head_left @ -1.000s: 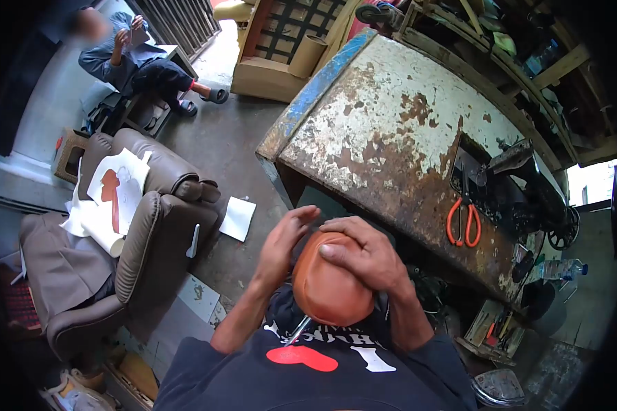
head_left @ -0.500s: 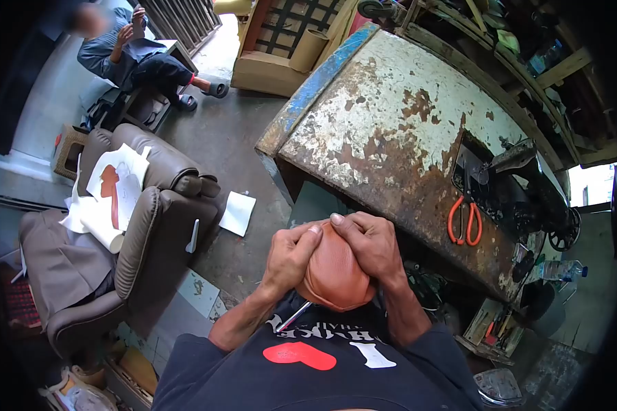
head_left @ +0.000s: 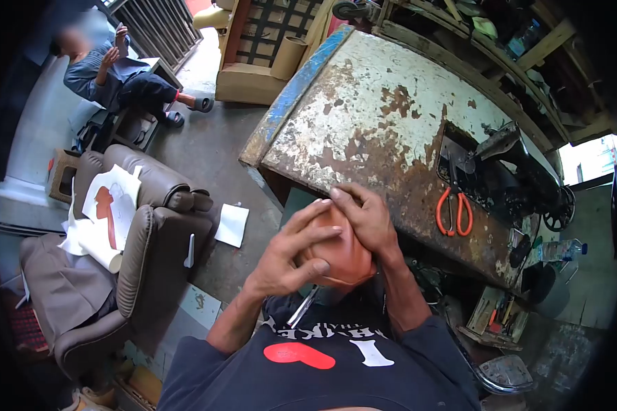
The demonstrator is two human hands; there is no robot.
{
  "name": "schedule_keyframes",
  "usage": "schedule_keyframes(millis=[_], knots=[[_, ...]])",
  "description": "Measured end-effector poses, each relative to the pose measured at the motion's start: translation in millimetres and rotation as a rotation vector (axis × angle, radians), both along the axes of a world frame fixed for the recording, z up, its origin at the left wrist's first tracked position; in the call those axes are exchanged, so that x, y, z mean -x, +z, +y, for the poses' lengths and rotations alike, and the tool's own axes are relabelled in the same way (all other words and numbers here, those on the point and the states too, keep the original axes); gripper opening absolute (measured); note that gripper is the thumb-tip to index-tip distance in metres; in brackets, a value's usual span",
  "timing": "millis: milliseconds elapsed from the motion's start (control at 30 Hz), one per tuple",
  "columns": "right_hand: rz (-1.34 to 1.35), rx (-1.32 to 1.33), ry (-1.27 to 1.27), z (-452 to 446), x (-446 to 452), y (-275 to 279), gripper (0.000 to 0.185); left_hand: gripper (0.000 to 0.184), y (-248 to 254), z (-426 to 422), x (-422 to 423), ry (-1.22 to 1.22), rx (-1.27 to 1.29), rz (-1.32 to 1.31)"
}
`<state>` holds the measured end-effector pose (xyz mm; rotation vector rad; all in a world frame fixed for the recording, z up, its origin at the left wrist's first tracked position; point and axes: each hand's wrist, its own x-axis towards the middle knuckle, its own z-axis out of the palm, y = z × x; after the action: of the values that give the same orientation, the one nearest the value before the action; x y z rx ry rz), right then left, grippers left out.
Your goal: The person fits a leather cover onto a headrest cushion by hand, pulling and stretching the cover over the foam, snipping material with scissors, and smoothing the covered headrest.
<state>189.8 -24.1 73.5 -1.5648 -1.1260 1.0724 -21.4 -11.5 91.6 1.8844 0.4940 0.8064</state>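
Observation:
Close to my chest is a rounded piece of reddish-brown leather point(head_left: 348, 257), with a fold running down its surface. My right hand point(head_left: 367, 225) grips its top right edge, thumb on top, the other fingers partly hidden. Across its left side lies my left hand point(head_left: 288, 252), fingers spread and touching the leather, thumb apart near the lower edge. A shiny metal rod point(head_left: 303, 307) sticks out from under the leather toward my shirt; its other end is hidden, and I cannot tell what holds it.
A worn workbench point(head_left: 363, 130) bears orange-handled scissors point(head_left: 454, 211) and a black sewing machine point(head_left: 514, 154). On the left, a brown armchair point(head_left: 140, 253) carries white sheets and a leather cutout. White paper point(head_left: 232, 225) lies on the floor. Another person point(head_left: 127, 85) sits at the back left.
My left hand has loosened its pinch at the leather's top edge and spread its fingers over the left side. My right hand keeps its grip. The view has shifted slightly.

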Motion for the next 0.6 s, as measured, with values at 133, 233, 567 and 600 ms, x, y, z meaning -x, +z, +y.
schedule_keyframes(millis=[133,233,567,600], knots=[[-0.025,-0.19,0.028,-20.3,2.2,7.4,0.034,0.06,-13.8,12.1,13.1,-0.096,0.031,-0.028],[-0.208,-0.312,0.141,-38.4,-16.1,21.2,0.036,0.058,-16.8,14.8,12.6,-0.106,-0.017,-0.069],[-0.199,-0.6,0.334,-52.1,-13.2,-4.9,0.044,0.024,-38.6,-11.3,-19.7,0.217,0.008,-0.334],[-0.196,-0.558,0.313,-51.3,-12.6,-4.9,0.042,0.022,-39.1,-15.1,-22.8,0.284,0.065,-0.361]])
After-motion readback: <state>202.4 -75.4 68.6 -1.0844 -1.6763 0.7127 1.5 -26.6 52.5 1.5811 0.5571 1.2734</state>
